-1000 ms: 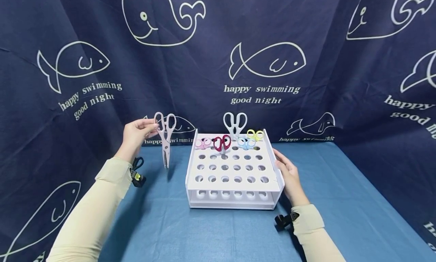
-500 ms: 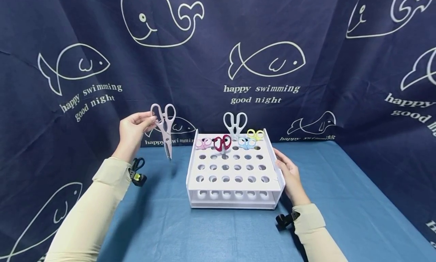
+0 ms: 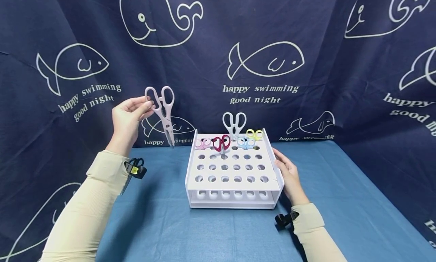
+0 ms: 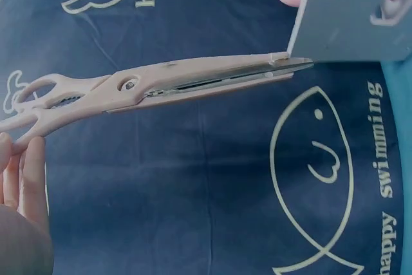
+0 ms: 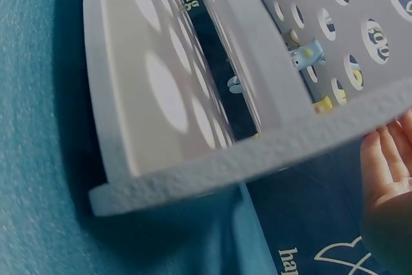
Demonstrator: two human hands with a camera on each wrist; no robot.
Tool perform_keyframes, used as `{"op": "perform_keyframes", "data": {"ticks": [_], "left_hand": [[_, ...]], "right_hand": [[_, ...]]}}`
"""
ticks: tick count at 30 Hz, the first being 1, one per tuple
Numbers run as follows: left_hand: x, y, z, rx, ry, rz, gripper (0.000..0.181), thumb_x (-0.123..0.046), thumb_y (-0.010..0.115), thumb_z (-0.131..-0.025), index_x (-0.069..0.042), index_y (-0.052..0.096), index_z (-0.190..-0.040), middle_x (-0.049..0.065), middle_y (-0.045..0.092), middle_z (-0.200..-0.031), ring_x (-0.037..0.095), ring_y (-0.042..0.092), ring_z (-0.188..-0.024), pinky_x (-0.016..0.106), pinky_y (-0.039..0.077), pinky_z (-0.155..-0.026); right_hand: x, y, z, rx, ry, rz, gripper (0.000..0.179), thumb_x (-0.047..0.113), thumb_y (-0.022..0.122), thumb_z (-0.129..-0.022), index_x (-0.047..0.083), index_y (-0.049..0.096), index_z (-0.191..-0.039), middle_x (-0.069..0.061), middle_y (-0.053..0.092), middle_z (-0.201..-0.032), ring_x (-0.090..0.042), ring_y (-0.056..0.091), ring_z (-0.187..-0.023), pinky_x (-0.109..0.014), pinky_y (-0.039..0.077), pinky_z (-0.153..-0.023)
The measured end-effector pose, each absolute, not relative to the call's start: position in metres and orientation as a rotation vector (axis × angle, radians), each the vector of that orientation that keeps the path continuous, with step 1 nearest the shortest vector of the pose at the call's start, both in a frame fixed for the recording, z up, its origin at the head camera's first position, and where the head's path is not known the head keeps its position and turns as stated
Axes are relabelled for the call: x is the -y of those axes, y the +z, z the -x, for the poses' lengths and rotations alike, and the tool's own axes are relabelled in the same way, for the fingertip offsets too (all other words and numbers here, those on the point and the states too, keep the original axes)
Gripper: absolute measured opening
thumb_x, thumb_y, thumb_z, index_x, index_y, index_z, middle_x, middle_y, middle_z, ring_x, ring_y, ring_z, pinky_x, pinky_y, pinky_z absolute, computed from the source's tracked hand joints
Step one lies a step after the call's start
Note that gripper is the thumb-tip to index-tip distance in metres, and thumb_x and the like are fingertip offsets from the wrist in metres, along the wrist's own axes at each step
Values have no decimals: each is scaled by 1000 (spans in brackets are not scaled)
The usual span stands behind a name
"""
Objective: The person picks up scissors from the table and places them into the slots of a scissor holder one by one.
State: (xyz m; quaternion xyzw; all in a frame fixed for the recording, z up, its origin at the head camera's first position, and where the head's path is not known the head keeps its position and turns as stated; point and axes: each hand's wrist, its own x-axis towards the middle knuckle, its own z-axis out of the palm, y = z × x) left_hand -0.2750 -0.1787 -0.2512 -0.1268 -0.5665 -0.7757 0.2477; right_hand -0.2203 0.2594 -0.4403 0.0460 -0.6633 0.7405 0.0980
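My left hand [image 3: 126,116] pinches one handle loop of a pair of pale pink scissors [image 3: 167,119] between thumb and fingers. They hang blades down in the air, left of a white holed rack [image 3: 231,185]. In the left wrist view the scissors [image 4: 129,88] have their blades nearly together. My right hand [image 3: 289,177] rests against the rack's right side wall; the right wrist view has the fingers [image 5: 389,159] lying straight beside that wall. Handles of other scissors rise from the rack's back holes: small pink [image 3: 203,143], dark red [image 3: 221,143], large pale [image 3: 234,126], light blue [image 3: 246,143] and yellow [image 3: 254,134].
The rack stands on a blue cloth-covered table [image 3: 225,235]. Several rows of round holes run across its upper panel, with a lower holed shelf beneath. Behind hangs a dark blue curtain [image 3: 204,73] printed with fish and whales. A small black camera is strapped to each wrist.
My left hand has lifted the pale pink scissors higher and slightly left, and their blade tips now swing more to the right. My right hand and the rack stay in place.
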Motion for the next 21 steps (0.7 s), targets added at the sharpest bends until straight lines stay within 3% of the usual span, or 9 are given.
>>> {"op": "perform_keyframes", "data": {"ticks": [6,15,21], "left_hand": [[165,-246,272,1558,-2125,410,13,8,73,-80,0,74,-90,6,75,-80,14,73,-71,28,60,-69],[151,-242,267,1556,-2158,466,13,8,73,-80,-1,73,-89,5,75,-83,14,73,-75,28,60,-71],[141,-248,267,1583,-2142,478,10,5,72,-82,-2,72,-89,6,74,-81,13,72,-73,28,60,-71]], "right_hand": [[-259,-440,220,1962,2182,-123,50,22,50,-100,5,42,-146,6,56,-128,-3,57,-107,-16,53,-84],[-258,-440,220,1957,2188,-142,50,22,50,-100,6,42,-146,0,52,-136,-4,56,-111,-16,53,-86],[-258,-440,220,1927,2200,-163,49,21,50,-101,3,41,-146,3,56,-131,-3,58,-108,-16,54,-85]]}}
